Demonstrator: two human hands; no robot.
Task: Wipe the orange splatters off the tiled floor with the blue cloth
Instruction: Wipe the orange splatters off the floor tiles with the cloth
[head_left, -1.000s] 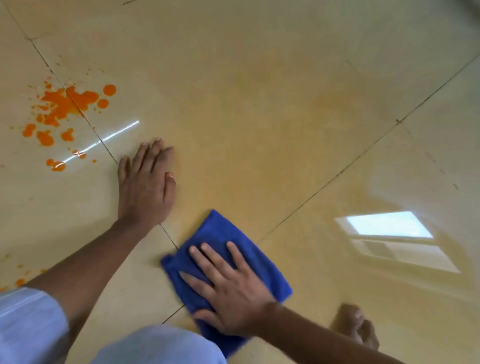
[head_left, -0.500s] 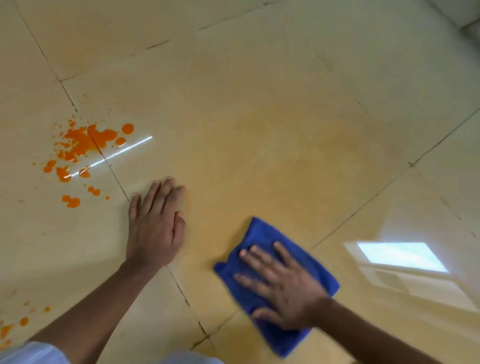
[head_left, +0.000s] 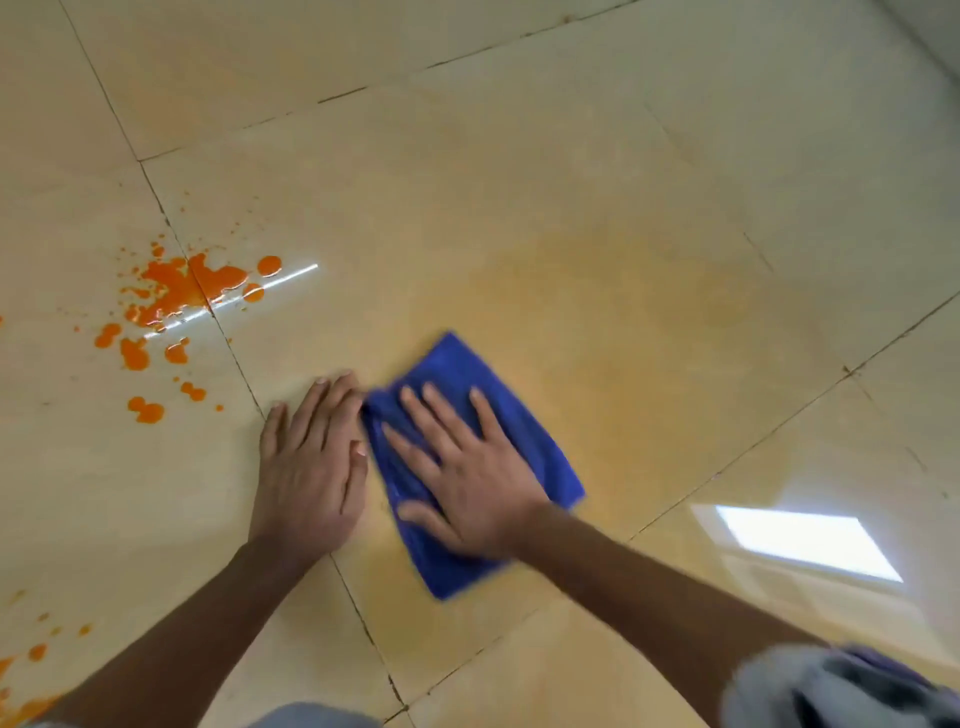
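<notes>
The right hand presses flat, fingers spread, on the blue cloth mid-floor; the left hand rests open beside it. Orange splatters at ten o'clock remain unwiped — most work is left.

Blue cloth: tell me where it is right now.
In the head view the cloth lies flat on the floor near centre, pressed under the right hand, its left edge by the left hand. The big orange splatter lies upper left, apart from it.
</notes>
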